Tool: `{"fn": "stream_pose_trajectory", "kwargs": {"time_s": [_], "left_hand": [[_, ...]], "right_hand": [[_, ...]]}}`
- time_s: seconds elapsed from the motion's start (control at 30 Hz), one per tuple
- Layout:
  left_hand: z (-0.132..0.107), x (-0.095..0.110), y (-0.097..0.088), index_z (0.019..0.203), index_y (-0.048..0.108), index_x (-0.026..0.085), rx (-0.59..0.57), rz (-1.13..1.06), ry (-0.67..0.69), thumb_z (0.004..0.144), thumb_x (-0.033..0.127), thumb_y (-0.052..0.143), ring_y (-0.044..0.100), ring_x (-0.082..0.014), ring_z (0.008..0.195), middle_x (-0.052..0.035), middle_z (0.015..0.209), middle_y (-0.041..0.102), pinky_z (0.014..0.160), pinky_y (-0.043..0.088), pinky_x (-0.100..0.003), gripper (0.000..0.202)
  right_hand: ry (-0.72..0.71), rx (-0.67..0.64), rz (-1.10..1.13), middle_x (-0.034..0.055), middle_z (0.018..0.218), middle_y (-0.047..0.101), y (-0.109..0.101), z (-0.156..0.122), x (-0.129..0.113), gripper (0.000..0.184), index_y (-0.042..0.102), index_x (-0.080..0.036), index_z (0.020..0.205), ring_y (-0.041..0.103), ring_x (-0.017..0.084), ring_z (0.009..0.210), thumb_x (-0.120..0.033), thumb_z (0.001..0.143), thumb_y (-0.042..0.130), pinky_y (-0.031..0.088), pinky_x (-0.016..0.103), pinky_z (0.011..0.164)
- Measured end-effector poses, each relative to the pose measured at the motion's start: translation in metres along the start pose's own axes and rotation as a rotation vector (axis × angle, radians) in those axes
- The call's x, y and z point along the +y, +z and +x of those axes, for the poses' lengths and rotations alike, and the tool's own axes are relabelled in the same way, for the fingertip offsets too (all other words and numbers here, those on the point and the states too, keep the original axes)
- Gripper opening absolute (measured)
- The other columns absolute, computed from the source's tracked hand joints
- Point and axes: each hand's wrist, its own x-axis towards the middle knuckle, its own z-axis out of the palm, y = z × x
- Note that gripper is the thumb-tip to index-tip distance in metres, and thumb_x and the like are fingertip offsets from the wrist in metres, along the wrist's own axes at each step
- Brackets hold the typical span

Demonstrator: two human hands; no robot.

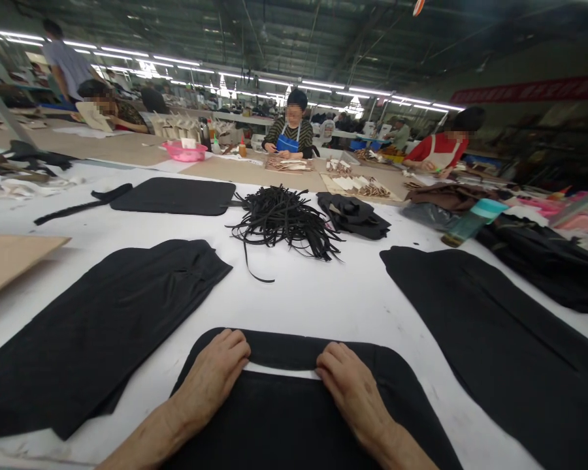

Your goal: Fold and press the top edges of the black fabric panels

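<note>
Far left: one tan board (pixel 19 261), its corner over the white tabletop (pixel 323 294). Beside it we list a large black fabric piece (pixel 112 320), lying slantwise and lightly creased; beyond that, a flat black panel with rounded corners (pixel 176 196).

Left hand (pixel 220 365): fingers curled down on the black band (pixel 284 349); we cannot tell whether they pinch it or only press. The band lies on the tabletop directly before the person, between both hands, with a narrow pale gap to the black sheet (pixel 279 418) nearer us; whether the two join, we cannot see. Further off, one loose heap of black strips (pixel 284 222).

Right hand (pixel 347 375): likewise curled on the band, grip uncertain. Beyond, crumpled black pieces (pixel 355 215); then a tilted teal-lidded bottle (pixel 473 222) and a second large black piece (pixel 494 339).

Step in hand, we judge: positioning or smoothing the band. The next move calls for even, light pressure from both hands.
</note>
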Motion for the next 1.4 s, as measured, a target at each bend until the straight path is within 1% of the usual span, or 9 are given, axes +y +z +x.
{"fn": "stream_pose_trajectory", "kwargs": {"time_s": [0.07, 0.2, 0.37, 0.57, 0.83, 1.03, 1.13, 1.23, 1.4], "left_hand": [[0.002, 0.002, -0.001, 0.079, 0.051, 0.02, -0.005, -0.005, -0.018, 0.091, 0.014, 0.037, 0.051, -0.0165, 0.085, -0.0007, 0.089, 0.055, 0.075, 0.042, -0.03, 0.019], [0.004, 0.006, -0.002, 0.079, 0.051, 0.019, -0.021, 0.021, -0.076, 0.09, 0.015, 0.036, 0.05, -0.0185, 0.086, -0.0019, 0.089, 0.055, 0.077, 0.041, -0.034, 0.02], [0.005, 0.013, -0.001, 0.079, 0.054, 0.019, -0.042, 0.071, -0.159, 0.092, 0.016, 0.033, 0.049, -0.0204, 0.087, -0.0036, 0.09, 0.055, 0.079, 0.039, -0.037, 0.024], [0.008, 0.021, -0.001, 0.081, 0.056, 0.018, -0.068, 0.146, -0.236, 0.091, 0.013, 0.031, 0.049, -0.0216, 0.089, -0.0056, 0.092, 0.055, 0.081, 0.038, -0.038, 0.028], [0.016, 0.025, -0.004, 0.081, 0.059, 0.016, -0.108, 0.219, -0.283, 0.087, 0.011, 0.034, 0.049, -0.0224, 0.088, -0.0068, 0.091, 0.056, 0.081, 0.037, -0.038, 0.025], [0.021, 0.025, -0.008, 0.075, 0.057, 0.017, -0.137, 0.226, -0.324, 0.084, 0.01, 0.039, 0.051, -0.021, 0.083, -0.005, 0.086, 0.058, 0.075, 0.038, -0.034, 0.021], [0.021, 0.027, -0.008, 0.08, 0.057, 0.015, -0.135, 0.244, -0.341, 0.081, 0.008, 0.041, 0.051, -0.0221, 0.084, -0.0062, 0.089, 0.058, 0.074, 0.039, -0.035, 0.017], [0.021, 0.033, -0.007, 0.09, 0.055, 0.013, -0.125, 0.275, -0.312, 0.079, 0.004, 0.04, 0.05, -0.0237, 0.087, -0.008, 0.093, 0.057, 0.077, 0.039, -0.038, 0.021], [0.016, 0.044, -0.003, 0.089, 0.058, 0.019, -0.175, 0.309, -0.114, 0.083, 0.0, 0.036, 0.05, -0.0204, 0.089, -0.0031, 0.094, 0.059, 0.083, 0.04, -0.035, 0.029]], "right_hand": [[0.039, 0.0, 0.022, -0.0014, 0.081, 0.055, -0.002, 0.0, 0.001, 0.017, 0.054, -0.021, 0.075, 0.051, 0.017, 0.078, -0.007, 0.085, 0.053, 0.039, 0.028, 0.07], [0.095, -0.011, 0.034, -0.0013, 0.08, 0.055, 0.0, 0.003, -0.001, 0.018, 0.054, -0.021, 0.075, 0.051, 0.017, 0.078, -0.007, 0.086, 0.052, 0.039, 0.028, 0.07], [0.124, -0.074, -0.043, 0.0022, 0.082, 0.055, 0.006, 0.004, -0.001, 0.016, 0.054, -0.02, 0.078, 0.051, 0.02, 0.078, -0.011, 0.089, 0.047, 0.038, 0.034, 0.071], [0.159, -0.112, -0.125, 0.0058, 0.085, 0.056, 0.008, 0.008, -0.004, 0.018, 0.056, -0.019, 0.08, 0.051, 0.023, 0.083, -0.012, 0.09, 0.043, 0.037, 0.038, 0.074], [0.197, -0.148, -0.125, 0.0047, 0.084, 0.057, 0.005, 0.013, -0.007, 0.018, 0.056, -0.019, 0.079, 0.051, 0.022, 0.082, -0.012, 0.09, 0.044, 0.037, 0.035, 0.074], [0.217, -0.178, -0.111, 0.003, 0.085, 0.059, 0.003, 0.016, -0.004, 0.017, 0.057, -0.019, 0.078, 0.052, 0.02, 0.081, -0.013, 0.09, 0.046, 0.036, 0.032, 0.073], [0.219, -0.173, -0.118, 0.0026, 0.084, 0.059, 0.003, 0.016, -0.003, 0.017, 0.057, -0.019, 0.078, 0.052, 0.019, 0.08, -0.014, 0.09, 0.046, 0.036, 0.031, 0.072], [0.225, -0.172, -0.117, 0.0025, 0.083, 0.06, 0.002, 0.016, -0.002, 0.017, 0.058, -0.019, 0.078, 0.053, 0.019, 0.08, -0.015, 0.09, 0.047, 0.035, 0.029, 0.072], [0.227, -0.16, -0.11, 0.0022, 0.083, 0.06, 0.002, 0.016, -0.002, 0.016, 0.058, -0.019, 0.077, 0.054, 0.019, 0.08, -0.015, 0.089, 0.048, 0.034, 0.029, 0.071]]}}
